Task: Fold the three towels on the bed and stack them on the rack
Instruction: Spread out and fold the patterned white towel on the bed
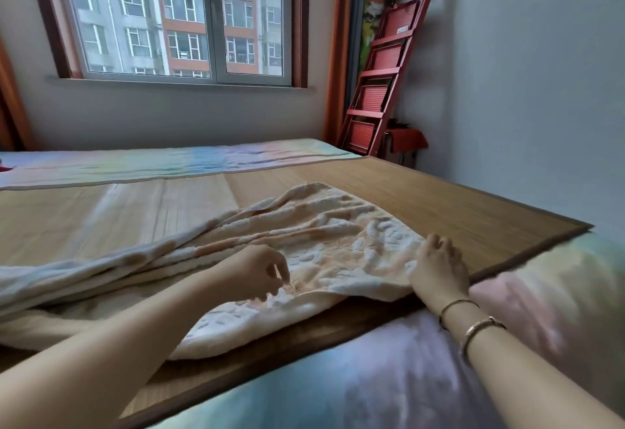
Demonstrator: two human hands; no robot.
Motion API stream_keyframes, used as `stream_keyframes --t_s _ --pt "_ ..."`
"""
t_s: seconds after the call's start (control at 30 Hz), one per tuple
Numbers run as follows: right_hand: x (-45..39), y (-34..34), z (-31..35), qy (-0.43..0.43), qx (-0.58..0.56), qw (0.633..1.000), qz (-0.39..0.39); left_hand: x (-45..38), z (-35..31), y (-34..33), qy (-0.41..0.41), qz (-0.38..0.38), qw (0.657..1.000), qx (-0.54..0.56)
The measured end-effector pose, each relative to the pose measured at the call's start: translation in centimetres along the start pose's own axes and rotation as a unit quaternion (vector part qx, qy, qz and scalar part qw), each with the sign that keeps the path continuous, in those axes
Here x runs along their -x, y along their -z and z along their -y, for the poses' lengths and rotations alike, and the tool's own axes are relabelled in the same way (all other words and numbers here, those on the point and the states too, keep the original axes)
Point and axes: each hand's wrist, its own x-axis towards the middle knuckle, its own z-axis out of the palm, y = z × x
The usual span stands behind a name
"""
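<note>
On the bamboo mat (439, 198), towel (304, 246) lengthwise left-right, pinched by left hand (257, 273), right hand (439, 269).

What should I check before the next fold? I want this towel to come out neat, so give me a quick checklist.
1. Left hand pinching the cream towel at its near edge: ok.
2. Right hand gripping the right corner: cannot tell, fingers only curl over it.
3. Towel spread flat: not ok, bunched toward the left.
4. Free bamboo mat beyond the towel: ok.
5. Rack in view: not ok.
</note>
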Motion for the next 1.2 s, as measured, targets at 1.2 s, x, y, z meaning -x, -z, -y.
stream_keyframes --t_s 1.2 --pt "3.4 1.5 8.0 0.164 0.013 0.983 0.081 1.4 2.2 -2.0 0.039 -0.149 0.986 0.059"
